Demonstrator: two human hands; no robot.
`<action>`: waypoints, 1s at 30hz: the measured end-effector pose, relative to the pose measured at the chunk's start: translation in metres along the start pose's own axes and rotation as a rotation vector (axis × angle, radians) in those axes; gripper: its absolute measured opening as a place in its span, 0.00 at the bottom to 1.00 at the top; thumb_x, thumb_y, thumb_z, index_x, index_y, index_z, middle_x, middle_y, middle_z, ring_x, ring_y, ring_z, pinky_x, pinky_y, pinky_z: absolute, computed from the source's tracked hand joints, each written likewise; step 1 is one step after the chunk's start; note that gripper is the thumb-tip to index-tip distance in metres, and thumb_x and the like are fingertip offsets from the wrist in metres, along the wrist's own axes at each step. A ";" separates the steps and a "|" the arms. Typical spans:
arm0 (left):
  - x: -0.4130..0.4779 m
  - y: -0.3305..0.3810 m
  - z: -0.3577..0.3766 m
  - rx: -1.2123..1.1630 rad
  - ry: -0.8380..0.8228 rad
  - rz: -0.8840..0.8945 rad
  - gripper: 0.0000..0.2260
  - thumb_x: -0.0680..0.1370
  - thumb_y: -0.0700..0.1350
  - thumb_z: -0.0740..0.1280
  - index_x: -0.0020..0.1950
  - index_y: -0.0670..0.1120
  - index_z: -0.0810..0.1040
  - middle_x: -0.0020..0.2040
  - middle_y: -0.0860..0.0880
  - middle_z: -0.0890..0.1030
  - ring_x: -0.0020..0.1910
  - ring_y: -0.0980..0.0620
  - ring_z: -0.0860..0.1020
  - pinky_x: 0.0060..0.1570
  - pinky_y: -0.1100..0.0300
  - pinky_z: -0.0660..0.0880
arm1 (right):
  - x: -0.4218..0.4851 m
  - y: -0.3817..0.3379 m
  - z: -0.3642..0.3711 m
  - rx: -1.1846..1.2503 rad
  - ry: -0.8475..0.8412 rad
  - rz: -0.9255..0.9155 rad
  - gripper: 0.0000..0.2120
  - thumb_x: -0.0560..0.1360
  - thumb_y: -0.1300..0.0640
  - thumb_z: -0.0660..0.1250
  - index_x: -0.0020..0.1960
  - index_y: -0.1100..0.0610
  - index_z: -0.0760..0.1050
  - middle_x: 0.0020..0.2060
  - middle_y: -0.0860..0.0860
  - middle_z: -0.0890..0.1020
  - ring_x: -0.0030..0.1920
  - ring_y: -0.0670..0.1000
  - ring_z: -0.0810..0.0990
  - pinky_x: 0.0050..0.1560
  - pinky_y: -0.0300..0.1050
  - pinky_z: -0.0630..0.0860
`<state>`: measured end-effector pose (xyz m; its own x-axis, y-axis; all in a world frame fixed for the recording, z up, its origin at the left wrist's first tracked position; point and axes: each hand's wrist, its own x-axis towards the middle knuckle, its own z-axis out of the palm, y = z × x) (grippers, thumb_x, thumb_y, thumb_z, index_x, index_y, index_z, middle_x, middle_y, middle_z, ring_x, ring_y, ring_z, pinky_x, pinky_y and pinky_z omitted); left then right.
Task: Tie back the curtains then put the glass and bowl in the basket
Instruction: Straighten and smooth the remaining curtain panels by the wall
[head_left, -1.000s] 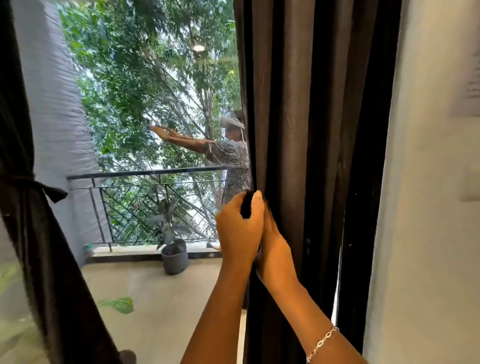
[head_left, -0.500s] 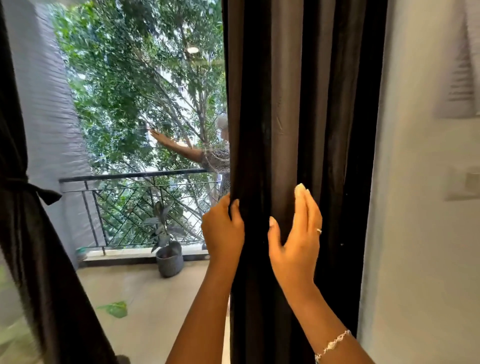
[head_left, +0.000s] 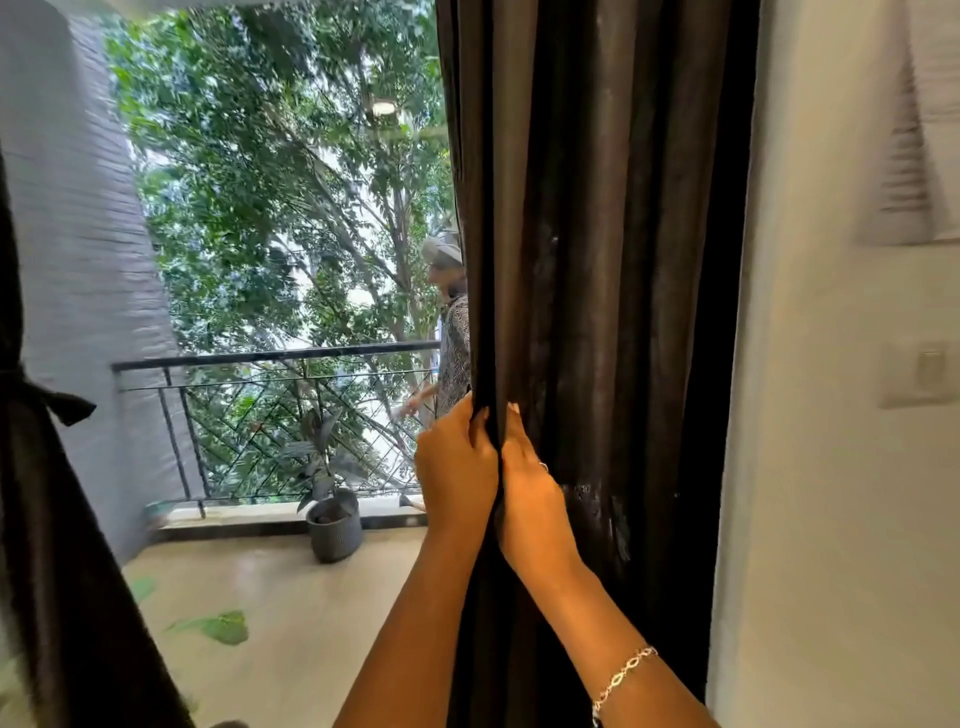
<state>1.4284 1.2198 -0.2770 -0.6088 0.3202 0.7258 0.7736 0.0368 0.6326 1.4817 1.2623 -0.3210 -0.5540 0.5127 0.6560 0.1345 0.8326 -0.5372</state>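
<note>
The right curtain (head_left: 597, 260) is dark brown and hangs in folds beside the glass door. My left hand (head_left: 454, 467) grips its left edge at mid height. My right hand (head_left: 530, 483) presses against the same fold from the right, fingers closed on the cloth, knuckles touching my left hand. The left curtain (head_left: 47, 519) is gathered and bound with a dark tie (head_left: 52, 400) at the left edge. Glass, bowl and basket are out of sight.
Behind the glass lie a balcony with a black railing (head_left: 270, 358) and a potted plant (head_left: 335, 525). A person's reflection (head_left: 449, 322) shows in the pane. A white wall (head_left: 841, 467) with a switch plate (head_left: 922, 371) stands right of the curtain.
My right hand, spread flat on the curtain half a second ago, has closed on the fold beside my left hand. Both hands now pinch the curtain edge together.
</note>
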 end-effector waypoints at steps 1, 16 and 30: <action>-0.001 0.001 0.001 -0.001 -0.008 0.011 0.11 0.77 0.36 0.61 0.54 0.40 0.81 0.38 0.41 0.83 0.25 0.63 0.67 0.29 0.76 0.66 | 0.000 0.000 0.003 0.010 0.006 -0.019 0.35 0.76 0.70 0.57 0.75 0.55 0.41 0.76 0.53 0.53 0.71 0.55 0.65 0.68 0.51 0.67; 0.005 -0.015 0.009 -0.118 0.037 0.073 0.11 0.79 0.40 0.62 0.35 0.43 0.73 0.29 0.49 0.72 0.35 0.40 0.76 0.33 0.58 0.62 | 0.000 0.025 -0.021 0.010 0.377 -0.156 0.28 0.76 0.54 0.56 0.73 0.63 0.58 0.72 0.52 0.61 0.73 0.48 0.58 0.72 0.37 0.55; 0.026 -0.049 -0.012 0.000 0.091 0.067 0.17 0.76 0.49 0.58 0.34 0.39 0.72 0.23 0.51 0.64 0.24 0.48 0.65 0.28 0.56 0.59 | 0.056 0.045 -0.036 0.063 0.316 0.441 0.24 0.78 0.68 0.56 0.73 0.58 0.61 0.58 0.61 0.78 0.61 0.57 0.76 0.59 0.46 0.71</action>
<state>1.3729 1.2154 -0.2858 -0.5693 0.2350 0.7878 0.8129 0.0181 0.5821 1.4863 1.3356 -0.2891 -0.1814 0.8563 0.4836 0.2437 0.5156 -0.8215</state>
